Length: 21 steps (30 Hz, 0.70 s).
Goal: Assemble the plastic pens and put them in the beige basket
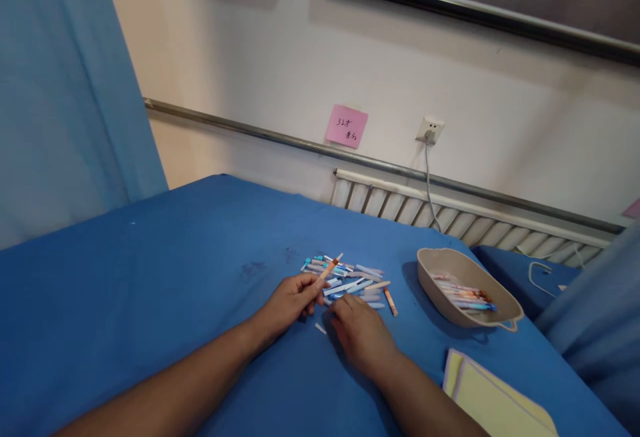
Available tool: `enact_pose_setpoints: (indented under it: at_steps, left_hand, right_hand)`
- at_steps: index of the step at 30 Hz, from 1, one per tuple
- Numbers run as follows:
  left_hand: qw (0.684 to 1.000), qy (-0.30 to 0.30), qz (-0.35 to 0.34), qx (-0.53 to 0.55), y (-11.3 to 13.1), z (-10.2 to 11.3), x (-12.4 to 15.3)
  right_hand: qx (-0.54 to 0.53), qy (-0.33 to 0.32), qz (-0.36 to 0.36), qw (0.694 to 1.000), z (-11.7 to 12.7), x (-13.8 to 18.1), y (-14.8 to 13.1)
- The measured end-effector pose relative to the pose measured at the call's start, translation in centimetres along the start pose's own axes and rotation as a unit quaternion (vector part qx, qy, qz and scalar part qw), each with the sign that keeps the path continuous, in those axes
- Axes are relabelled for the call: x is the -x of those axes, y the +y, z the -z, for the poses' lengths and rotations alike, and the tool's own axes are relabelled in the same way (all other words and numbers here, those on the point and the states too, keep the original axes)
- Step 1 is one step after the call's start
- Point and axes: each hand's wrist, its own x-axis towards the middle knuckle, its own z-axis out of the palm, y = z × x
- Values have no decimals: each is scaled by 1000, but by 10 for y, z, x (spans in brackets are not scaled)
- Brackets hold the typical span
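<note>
My left hand (293,297) is closed round an orange pen (329,269) with a brown band and a pale tip, which points up and to the right. Just right of it, my right hand (361,330) is low over the table, its fingers curled at the near edge of a loose pile of pen parts (357,283). What those fingers hold, if anything, is hidden. Blue, white, grey and peach pieces make up the pile. At its right end lies an orange and brown piece (391,302). A small white strip (321,328) rests between my hands.
A beige basin (437,297) with several assembled-looking pens (467,297) stands on the blue-covered table (165,290) at the right. Nearer to me lie yellow pads (493,397). Behind the table are a radiator (385,200), a wall pipe and a plugged-in cord (429,177). Blue curtains hang at both sides.
</note>
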Motion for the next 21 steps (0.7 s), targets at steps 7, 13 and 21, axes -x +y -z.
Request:
enact_pose_setpoints:
  at_steps: [7,13,21]
  left_hand:
    - [995,-66,-3,-78,7,-7,7]
    - [988,-110,-6,-111,13,-14,13]
    - [985,-111,-3,-129,12,-14,12]
  right_hand:
    - [-506,252,-180,805,13,-10,22]
    - [-669,236,-216,671,24,-11,23]
    - [-695,235,-200,649,22,-10,17]
